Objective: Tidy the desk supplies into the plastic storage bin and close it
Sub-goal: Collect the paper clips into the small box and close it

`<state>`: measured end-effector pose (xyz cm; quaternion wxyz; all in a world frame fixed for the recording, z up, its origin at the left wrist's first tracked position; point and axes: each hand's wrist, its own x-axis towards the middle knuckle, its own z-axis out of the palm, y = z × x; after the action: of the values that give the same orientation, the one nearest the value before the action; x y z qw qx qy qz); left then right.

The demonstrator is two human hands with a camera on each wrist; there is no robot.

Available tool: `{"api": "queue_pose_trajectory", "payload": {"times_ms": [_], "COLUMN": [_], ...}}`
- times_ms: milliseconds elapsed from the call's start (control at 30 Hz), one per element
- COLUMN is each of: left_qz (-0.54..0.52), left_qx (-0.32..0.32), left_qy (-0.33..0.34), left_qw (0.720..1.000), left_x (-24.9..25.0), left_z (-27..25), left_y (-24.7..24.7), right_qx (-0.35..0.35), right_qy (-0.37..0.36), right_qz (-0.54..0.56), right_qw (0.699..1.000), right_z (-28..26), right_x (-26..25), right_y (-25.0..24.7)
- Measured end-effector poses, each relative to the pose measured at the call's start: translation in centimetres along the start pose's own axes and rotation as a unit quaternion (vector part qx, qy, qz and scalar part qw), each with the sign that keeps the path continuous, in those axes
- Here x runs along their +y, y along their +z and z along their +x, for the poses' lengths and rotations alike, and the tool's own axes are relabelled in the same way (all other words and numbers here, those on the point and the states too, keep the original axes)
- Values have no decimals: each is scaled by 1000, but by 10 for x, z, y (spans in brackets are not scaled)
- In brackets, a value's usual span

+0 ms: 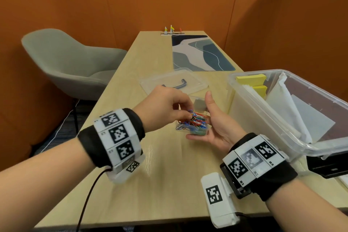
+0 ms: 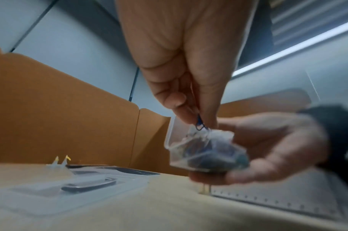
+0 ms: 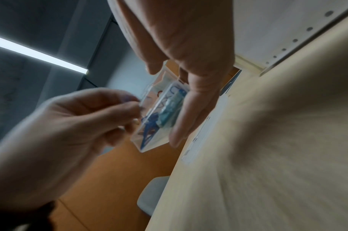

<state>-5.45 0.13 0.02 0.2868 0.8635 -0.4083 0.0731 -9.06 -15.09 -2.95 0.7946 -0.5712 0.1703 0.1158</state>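
Cradling a small clear clip box (image 1: 195, 128) from below, the right hand (image 1: 212, 128) lies palm-up above the desk (image 1: 150, 165), fingers loosely curled under the base, thumb upright beside the raised hinged flap. Box long axis runs roughly left to right across the palm; open mouth faces up. Contents: a tangle of coloured paper clips (image 1: 192, 120), red, blue, green, heaped over the rim. Left hand (image 1: 165, 107) pinches a blue clip between thumb and forefinger at the top of the heap; the left wrist view shows this clip (image 2: 199, 124) clearly, the head view only the fingertips in the tangle. Right wrist view shows the box (image 3: 161, 114) from its underside, blurred. Just right: open storage bin (image 1: 243, 103) with yellow sticky notes (image 1: 251, 79) and white papers. Beyond the hands: bin lid (image 1: 175, 81), flat, dark handle up.
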Motion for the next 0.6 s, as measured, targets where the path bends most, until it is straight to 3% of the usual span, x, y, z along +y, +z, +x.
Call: {"api": "queue_pose_trajectory", "payload": {"times_ms": [167, 267, 600], "left_qz": [44, 80, 119], "left_qx": [13, -13, -65], "left_qy": [42, 52, 20], "left_qw": [998, 995, 991], "left_x": [-5, -1, -2], "left_z": [-1, 0, 0], "left_y": [18, 26, 39], "right_qx": [-7, -19, -5], "right_qy": [-12, -17, -18], "right_qz": [-15, -13, -12], "right_qw": [1000, 1000, 1000], "right_z": [0, 1, 4], "right_x": [-1, -2, 2], "right_y": [-2, 1, 4]}}
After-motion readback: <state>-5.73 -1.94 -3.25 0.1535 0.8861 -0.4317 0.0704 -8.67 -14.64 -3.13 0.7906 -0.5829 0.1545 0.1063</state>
